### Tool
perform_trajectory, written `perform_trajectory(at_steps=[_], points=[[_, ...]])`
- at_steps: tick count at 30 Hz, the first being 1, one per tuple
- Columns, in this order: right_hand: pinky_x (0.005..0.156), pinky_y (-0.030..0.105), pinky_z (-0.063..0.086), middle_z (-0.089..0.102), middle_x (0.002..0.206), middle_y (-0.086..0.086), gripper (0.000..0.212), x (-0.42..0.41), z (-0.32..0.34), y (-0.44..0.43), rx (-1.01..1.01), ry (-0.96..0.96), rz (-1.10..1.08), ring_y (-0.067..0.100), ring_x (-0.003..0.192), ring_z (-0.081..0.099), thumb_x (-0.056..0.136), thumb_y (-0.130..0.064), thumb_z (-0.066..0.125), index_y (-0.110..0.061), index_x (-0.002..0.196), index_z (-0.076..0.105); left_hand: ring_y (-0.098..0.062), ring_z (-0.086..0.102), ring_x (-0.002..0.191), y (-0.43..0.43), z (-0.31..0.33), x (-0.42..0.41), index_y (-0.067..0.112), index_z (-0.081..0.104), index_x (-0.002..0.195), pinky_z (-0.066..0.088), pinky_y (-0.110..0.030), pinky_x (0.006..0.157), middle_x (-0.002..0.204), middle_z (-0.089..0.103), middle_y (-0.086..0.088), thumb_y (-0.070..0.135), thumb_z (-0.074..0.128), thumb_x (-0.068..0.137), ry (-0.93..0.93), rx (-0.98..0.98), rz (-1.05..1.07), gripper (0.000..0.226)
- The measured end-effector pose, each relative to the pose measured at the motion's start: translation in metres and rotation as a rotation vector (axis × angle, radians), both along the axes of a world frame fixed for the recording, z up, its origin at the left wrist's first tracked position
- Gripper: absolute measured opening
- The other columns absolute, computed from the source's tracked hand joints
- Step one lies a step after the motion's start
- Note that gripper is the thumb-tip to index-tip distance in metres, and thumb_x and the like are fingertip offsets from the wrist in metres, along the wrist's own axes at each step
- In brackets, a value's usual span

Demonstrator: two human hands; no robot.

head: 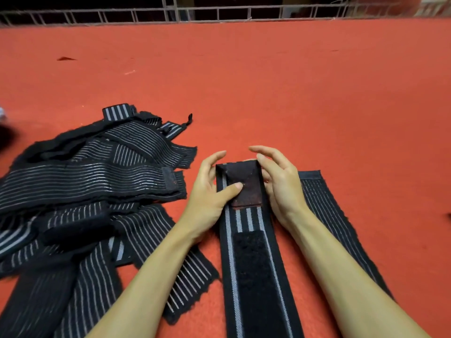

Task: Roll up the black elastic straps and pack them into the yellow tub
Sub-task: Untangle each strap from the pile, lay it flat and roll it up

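Observation:
One black elastic strap (253, 276) with grey stripes lies lengthwise on the red mat between my forearms. Its far end is folded back toward me, showing a dark hook-and-loop patch (246, 186). My left hand (210, 191) pinches that fold, thumb pressed on top of the patch and fingers curved round the left edge. My right hand (278, 181) cups the fold's right edge, fingers curled over it; its thumb is hidden. A fuzzy black patch (253, 264) sits further down the strap. The yellow tub is not in view.
A loose heap of several more black striped straps (92, 181) covers the mat to the left. Another strap (336, 223) lies flat under my right forearm. A metal railing (219, 13) runs along the far edge of the red mat (268, 81).

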State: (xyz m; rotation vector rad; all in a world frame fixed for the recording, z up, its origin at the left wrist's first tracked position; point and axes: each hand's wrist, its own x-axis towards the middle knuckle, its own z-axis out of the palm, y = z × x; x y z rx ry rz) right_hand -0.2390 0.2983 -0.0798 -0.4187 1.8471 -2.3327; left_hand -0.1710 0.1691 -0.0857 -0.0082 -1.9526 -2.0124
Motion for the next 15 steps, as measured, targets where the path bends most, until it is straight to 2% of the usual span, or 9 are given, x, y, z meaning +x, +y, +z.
perform_trajectory(at_steps=[3,5,8,12,15], points=[[0.095,0.049,0.049,0.072,0.100,0.009,0.035,0.002,-0.002,-0.003,0.079,-0.031,-0.007,0.032,0.097,0.066,0.081,-0.046,0.064,-0.017,0.099,0.072,-0.002,0.062,0.103,0.001,-0.001,0.001,0.025,0.047,0.128,0.047,-0.015,0.084,0.117,0.060,0.006,-0.011,0.063,0.084,0.018,-0.081,0.015,0.059],[0.090,0.049,0.051,0.073,0.096,0.010,0.037,0.006,0.000,-0.003,0.144,-0.029,0.045,0.034,0.094,0.067,0.085,-0.051,0.062,-0.015,0.089,0.073,-0.002,0.062,0.095,0.000,0.000,0.003,0.024,0.050,0.124,0.048,-0.015,0.080,0.110,0.061,0.003,-0.014,0.061,0.083,0.036,-0.107,0.055,0.057],[0.078,0.043,0.050,0.071,0.085,0.006,0.025,0.010,0.002,0.000,0.160,-0.028,0.100,0.023,0.080,0.065,0.092,-0.039,0.062,-0.017,0.083,0.072,-0.001,0.061,0.090,0.000,0.000,0.003,0.023,0.054,0.114,0.047,-0.013,0.077,0.104,0.062,0.001,-0.015,0.059,0.081,0.052,-0.126,0.109,0.051],[0.070,0.030,0.051,0.067,0.087,0.010,0.014,0.016,0.004,0.004,0.037,-0.054,0.155,0.019,0.079,0.063,0.090,-0.016,0.065,-0.004,0.094,0.070,0.002,0.058,0.086,0.003,0.001,0.005,0.023,0.058,0.103,0.045,-0.013,0.078,0.095,0.062,0.010,-0.013,0.057,0.080,0.029,-0.167,0.156,0.043],[0.078,0.034,0.052,0.066,0.092,0.013,0.014,0.018,0.002,0.004,0.002,-0.056,0.162,0.022,0.085,0.062,0.088,-0.009,0.066,0.000,0.098,0.069,0.004,0.057,0.083,0.005,0.004,0.006,0.018,0.060,0.104,0.044,-0.010,0.074,0.095,0.063,0.008,-0.012,0.053,0.081,0.001,-0.138,0.149,0.039]])
